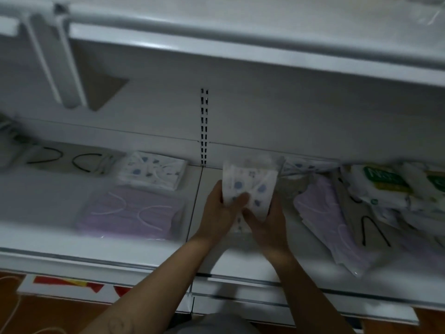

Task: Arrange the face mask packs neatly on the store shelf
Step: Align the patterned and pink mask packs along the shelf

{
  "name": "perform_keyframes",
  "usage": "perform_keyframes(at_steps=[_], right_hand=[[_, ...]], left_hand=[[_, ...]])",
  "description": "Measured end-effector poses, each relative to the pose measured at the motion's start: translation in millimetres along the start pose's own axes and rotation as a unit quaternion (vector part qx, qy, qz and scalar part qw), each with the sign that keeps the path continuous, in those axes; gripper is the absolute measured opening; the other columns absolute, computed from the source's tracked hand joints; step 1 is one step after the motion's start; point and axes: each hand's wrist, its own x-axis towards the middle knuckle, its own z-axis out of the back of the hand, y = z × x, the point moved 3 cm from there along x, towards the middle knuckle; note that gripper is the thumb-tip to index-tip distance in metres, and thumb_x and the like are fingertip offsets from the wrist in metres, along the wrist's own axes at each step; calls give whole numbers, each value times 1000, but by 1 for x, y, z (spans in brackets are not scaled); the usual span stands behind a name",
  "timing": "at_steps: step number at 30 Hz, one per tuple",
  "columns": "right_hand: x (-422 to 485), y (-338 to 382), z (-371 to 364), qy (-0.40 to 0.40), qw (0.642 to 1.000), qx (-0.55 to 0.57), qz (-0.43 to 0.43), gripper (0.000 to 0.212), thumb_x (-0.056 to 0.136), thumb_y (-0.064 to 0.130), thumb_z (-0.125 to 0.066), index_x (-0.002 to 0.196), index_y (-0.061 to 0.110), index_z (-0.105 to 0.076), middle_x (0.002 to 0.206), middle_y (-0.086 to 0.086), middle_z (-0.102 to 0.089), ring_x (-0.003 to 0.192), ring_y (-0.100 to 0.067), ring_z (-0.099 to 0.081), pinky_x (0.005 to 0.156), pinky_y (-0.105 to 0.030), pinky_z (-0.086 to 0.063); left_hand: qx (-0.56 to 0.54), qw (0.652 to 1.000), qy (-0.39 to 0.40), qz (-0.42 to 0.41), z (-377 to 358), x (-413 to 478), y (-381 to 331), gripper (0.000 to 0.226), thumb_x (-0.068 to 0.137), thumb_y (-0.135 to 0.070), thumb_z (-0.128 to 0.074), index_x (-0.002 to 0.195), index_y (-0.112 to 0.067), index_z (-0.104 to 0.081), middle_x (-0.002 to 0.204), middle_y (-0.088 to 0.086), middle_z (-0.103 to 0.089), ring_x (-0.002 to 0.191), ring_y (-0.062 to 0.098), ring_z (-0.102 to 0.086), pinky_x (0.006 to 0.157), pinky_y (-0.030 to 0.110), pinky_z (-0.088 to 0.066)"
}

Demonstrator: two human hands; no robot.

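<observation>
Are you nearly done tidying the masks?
Maybe halfway. Done: the purple pack and a dotted pack lie flat on the left. In hand: the left hand and right hand hold a second dotted pack. Left: the jumbled heap on the right.

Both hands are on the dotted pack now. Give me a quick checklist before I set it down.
1. Grip: left hand and right hand both hold the dotted pack: ok.
2. Target: a matching pack lies flat on the shelf, to the left: ok.
3. Way to it: only bare shelf between: ok.
4. Held pack flat: it stands on end, bowed: not ok.
5. Pile at right tidy: packs overlap askew: not ok.
6. Print side facing up: blurred: cannot tell.
</observation>
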Motion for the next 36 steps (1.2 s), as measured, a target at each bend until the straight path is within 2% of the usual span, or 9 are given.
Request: perform_keyframes(at_steps=[5, 9, 12, 15, 19, 22, 27, 30, 36], right_hand=[[10, 13, -12, 52, 993, 69, -80, 77, 57, 36, -83, 126, 16, -55, 109, 1, -70, 96, -14, -69, 70, -29, -56], [-5, 13, -59, 26, 970, 192, -148, 50, 76, 8, -76, 122, 13, -57, 112, -5, -70, 99, -18, -69, 72, -31, -56], [5, 20, -85, -33, 969, 180, -164, 43, 82, -2, -68, 122, 8, -57, 110, -8, -69, 93, -20, -68, 66, -28, -55], [20, 33, -101, -27, 980, 119, -155, 40, 82, -3, -68, 119, 6, -57, 94, -1, -65, 76, -11, -63, 54, -20, -48], [38, 47, -136, -21, 983, 83, -161, 32, 80, 2, -71, 106, 14, -55, 85, 2, -61, 70, -13, -60, 56, -26, -48], [54, 51, -162, -36, 982, 68, -173, 32, 79, 7, -73, 105, 12, -54, 90, -5, -63, 70, -17, -61, 58, -29, -52], [67, 46, -185, -51, 980, -114, -157, 41, 84, 19, -67, 121, 8, -55, 118, -9, -60, 93, -19, -58, 70, -19, -40], [62, 36, -187, -41, 968, -200, -148, 49, 89, 25, -60, 133, 6, -50, 131, -12, -57, 116, -26, -56, 84, -24, -40], [59, 29, -194, 7, 969, -172, -174, 52, 94, 31, -53, 140, 8, -44, 137, -12, -52, 123, -28, -51, 100, -31, -41]], left_hand=[[-299, 947, -70, 90, 31, 12, -4, 47, 91, -18, -66, 135, -8, -53, 130, 21, -61, 117, 41, -60, 100, 58, -46], [-356, 912, -161, 123, 52, 7, -7, 48, 91, -18, -67, 136, -8, -52, 131, 17, -62, 119, 35, -60, 102, 57, -45], [-340, 911, -194, 128, 80, 4, -19, 41, 89, -6, -65, 130, -6, -58, 123, 14, -67, 111, 32, -65, 87, 43, -57], [-285, 927, -217, 111, 132, 12, -33, 48, 81, -6, -71, 126, -4, -57, 120, 18, -67, 107, 34, -66, 68, 35, -59], [-105, 953, -266, 101, 195, 31, -49, 39, 81, -6, -73, 115, -6, -55, 114, 19, -64, 92, 29, -67, 58, 28, -54], [144, 953, -245, 101, 227, 56, -56, 53, 75, -30, -80, 118, -7, -59, 115, 10, -66, 94, 24, -64, 72, 30, -49], [445, 871, -162, 130, 238, 84, -47, 51, 87, -40, -65, 125, -6, -57, 129, 17, -59, 121, 33, -53, 98, 35, -42], [443, 877, -126, 138, 234, 89, -35, 57, 90, -35, -63, 133, -1, -50, 137, 21, -52, 127, 35, -49, 102, 34, -38], [384, 901, -131, 154, 240, 90, -26, 63, 89, -40, -64, 137, -1, -50, 135, 18, -57, 124, 34, -54, 103, 38, -43]])
